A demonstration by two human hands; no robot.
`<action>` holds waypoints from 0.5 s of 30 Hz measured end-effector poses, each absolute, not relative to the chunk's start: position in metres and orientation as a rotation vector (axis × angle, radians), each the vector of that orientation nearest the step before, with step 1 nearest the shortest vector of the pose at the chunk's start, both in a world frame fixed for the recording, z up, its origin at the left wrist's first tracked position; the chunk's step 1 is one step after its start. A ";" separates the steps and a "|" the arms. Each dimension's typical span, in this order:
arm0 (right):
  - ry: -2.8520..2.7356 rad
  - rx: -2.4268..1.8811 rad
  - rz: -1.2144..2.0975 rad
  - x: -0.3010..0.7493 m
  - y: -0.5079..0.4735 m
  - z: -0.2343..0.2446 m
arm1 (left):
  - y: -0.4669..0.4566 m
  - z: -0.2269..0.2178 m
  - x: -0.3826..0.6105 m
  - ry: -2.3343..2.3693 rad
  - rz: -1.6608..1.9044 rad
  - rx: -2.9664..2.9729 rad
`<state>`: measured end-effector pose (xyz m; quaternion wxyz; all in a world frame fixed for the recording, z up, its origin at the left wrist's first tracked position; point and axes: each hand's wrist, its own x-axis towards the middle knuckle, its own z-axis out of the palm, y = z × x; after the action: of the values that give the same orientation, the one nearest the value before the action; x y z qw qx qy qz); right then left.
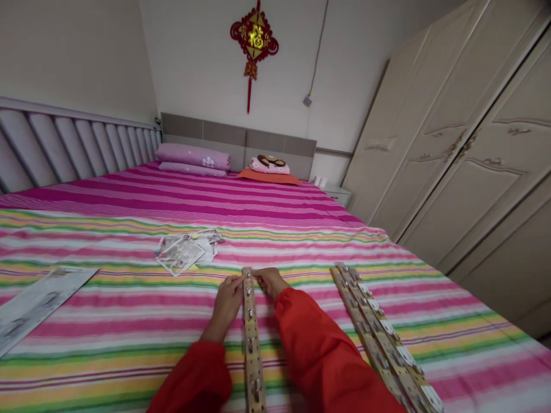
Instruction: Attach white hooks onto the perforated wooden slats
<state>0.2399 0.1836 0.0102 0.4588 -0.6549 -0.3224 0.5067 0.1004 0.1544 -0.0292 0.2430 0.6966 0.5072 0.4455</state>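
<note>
A long, narrow wooden strip with a row of metal hooks (251, 330) lies on the striped bedsheet, pointing away from me. At its far end my left hand (228, 298) presses against the left edge, thumb and finger closed on it. On the opposite side my right hand (269, 281) has its fingers bent in at the last hook. Whether the right fingers pinch the hook, the strip or a small part is too small to make out. Both forearms wear red sleeves.
Several similar hook strips (365, 321) lie side by side at right, some with round white pieces. Clear plastic packets (185, 252) lie beyond my left hand. A long packaged item (43, 301) rests at far left. Pillows (193, 158) and the headboard (206, 129) stand behind; a wardrobe (451, 155) is at right.
</note>
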 end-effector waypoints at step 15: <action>-0.691 -1.611 1.290 0.249 0.039 0.022 | 0.147 -0.038 0.091 1.323 1.329 1.501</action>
<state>0.2489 0.0387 0.0218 0.4640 -0.6557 -0.2814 0.5250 0.0910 0.1473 -0.0376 0.3615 0.5827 0.5135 0.5159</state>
